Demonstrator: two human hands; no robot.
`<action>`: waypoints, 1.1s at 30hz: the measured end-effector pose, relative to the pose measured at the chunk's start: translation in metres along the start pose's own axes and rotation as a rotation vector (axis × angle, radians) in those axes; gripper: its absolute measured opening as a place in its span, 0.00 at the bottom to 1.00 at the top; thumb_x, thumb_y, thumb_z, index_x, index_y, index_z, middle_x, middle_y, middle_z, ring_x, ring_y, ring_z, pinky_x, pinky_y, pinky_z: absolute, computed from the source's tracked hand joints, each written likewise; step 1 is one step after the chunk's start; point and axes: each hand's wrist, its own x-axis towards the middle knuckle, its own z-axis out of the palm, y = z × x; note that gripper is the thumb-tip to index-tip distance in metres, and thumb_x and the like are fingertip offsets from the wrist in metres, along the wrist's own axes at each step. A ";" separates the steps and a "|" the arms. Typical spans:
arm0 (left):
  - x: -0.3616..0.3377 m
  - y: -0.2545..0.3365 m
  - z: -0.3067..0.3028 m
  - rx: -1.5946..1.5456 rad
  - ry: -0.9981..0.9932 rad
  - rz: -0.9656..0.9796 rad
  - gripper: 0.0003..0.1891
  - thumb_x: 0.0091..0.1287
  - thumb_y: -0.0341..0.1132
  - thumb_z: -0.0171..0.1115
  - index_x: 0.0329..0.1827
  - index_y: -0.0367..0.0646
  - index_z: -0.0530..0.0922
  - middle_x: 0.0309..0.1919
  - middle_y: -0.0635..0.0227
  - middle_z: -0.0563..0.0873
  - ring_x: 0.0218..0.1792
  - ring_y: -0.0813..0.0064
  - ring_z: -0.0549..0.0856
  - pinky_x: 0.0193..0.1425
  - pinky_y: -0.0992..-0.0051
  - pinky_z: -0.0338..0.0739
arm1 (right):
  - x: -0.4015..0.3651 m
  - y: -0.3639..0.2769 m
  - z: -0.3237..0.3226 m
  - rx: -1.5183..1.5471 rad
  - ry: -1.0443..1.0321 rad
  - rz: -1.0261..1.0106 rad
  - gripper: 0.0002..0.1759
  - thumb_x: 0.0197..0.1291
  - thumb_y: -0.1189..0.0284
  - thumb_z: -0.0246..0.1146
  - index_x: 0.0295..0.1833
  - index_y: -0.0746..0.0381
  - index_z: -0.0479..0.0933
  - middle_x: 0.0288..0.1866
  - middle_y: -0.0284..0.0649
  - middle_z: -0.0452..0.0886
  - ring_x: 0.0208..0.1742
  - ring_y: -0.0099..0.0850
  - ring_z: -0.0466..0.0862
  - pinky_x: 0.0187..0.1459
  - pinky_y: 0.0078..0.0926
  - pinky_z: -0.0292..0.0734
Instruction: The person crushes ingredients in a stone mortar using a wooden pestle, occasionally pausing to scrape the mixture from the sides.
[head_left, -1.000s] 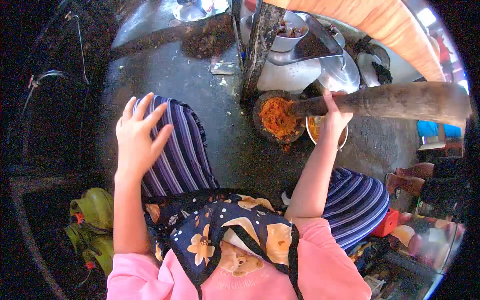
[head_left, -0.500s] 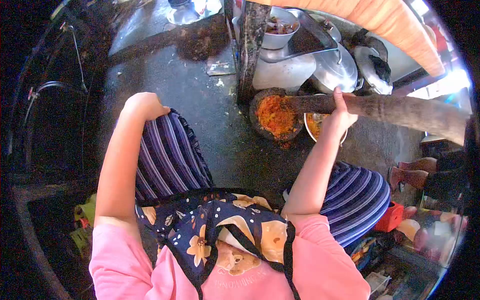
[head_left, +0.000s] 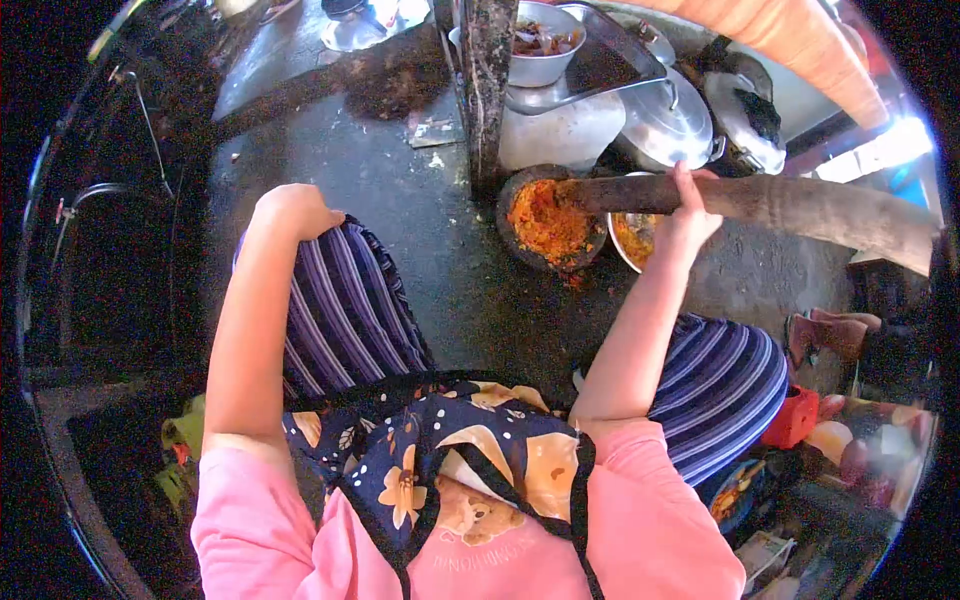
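Observation:
My right hand (head_left: 692, 212) is wrapped round a long, thick wooden pestle (head_left: 790, 205), whose left end lies over a dark round mortar (head_left: 520, 245). Orange-red mashed food (head_left: 550, 225) fills the mortar, and some sits on its lower rim. Just right of the mortar, partly behind the pestle and my forearm, is a white-rimmed bowl (head_left: 622, 255) with orange food inside. My left hand (head_left: 305, 212) rests on my knee over the striped cloth (head_left: 345, 300), fingers curled in; whether they grip the cloth is hidden.
A dark wooden post (head_left: 489, 100) stands behind the mortar. Beyond it are a metal bowl of food (head_left: 545, 68), a tray (head_left: 640, 72) and a lidded pot (head_left: 665, 125). A person's feet (head_left: 835, 333) show at the right, near a red container (head_left: 795, 418).
The view has shifted slightly. My right hand still holds the pestle, whose left end remains at the mortar. My left hand stays on my knee.

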 end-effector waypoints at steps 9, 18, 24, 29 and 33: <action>0.007 -0.004 0.013 0.017 0.111 0.034 0.23 0.57 0.55 0.54 0.39 0.45 0.84 0.41 0.54 0.84 0.46 0.56 0.82 0.54 0.64 0.74 | -0.050 0.092 -0.021 0.049 0.253 0.133 0.33 0.44 0.83 0.70 0.58 0.67 0.64 0.51 0.43 0.75 0.53 0.32 0.75 0.55 0.33 0.71; 0.005 -0.005 0.011 0.016 0.088 0.032 0.22 0.58 0.55 0.53 0.39 0.48 0.84 0.42 0.56 0.84 0.46 0.57 0.82 0.54 0.64 0.75 | -0.037 0.111 -0.017 -0.141 0.342 0.057 0.28 0.38 0.85 0.69 0.49 0.63 0.70 0.39 0.35 0.75 0.42 0.30 0.74 0.52 0.33 0.70; 0.017 -0.005 0.016 0.050 0.114 0.074 0.24 0.58 0.56 0.53 0.38 0.44 0.84 0.41 0.56 0.84 0.45 0.57 0.82 0.53 0.64 0.75 | -0.038 0.102 -0.032 0.040 0.291 0.123 0.27 0.43 0.84 0.70 0.52 0.66 0.70 0.45 0.39 0.76 0.43 0.31 0.77 0.50 0.30 0.71; 0.003 0.001 0.008 0.033 0.118 0.044 0.24 0.58 0.56 0.53 0.39 0.45 0.84 0.41 0.55 0.84 0.45 0.57 0.82 0.53 0.64 0.75 | 0.000 -0.005 -0.012 -0.112 0.012 0.016 0.15 0.43 0.78 0.70 0.38 0.66 0.74 0.34 0.37 0.76 0.35 0.29 0.75 0.43 0.28 0.70; 0.007 0.001 0.007 0.034 0.098 0.073 0.22 0.58 0.54 0.54 0.39 0.45 0.84 0.41 0.55 0.84 0.46 0.56 0.82 0.54 0.64 0.74 | -0.042 0.102 -0.038 -0.114 0.089 0.192 0.26 0.39 0.83 0.70 0.47 0.64 0.70 0.37 0.35 0.76 0.40 0.29 0.75 0.47 0.29 0.71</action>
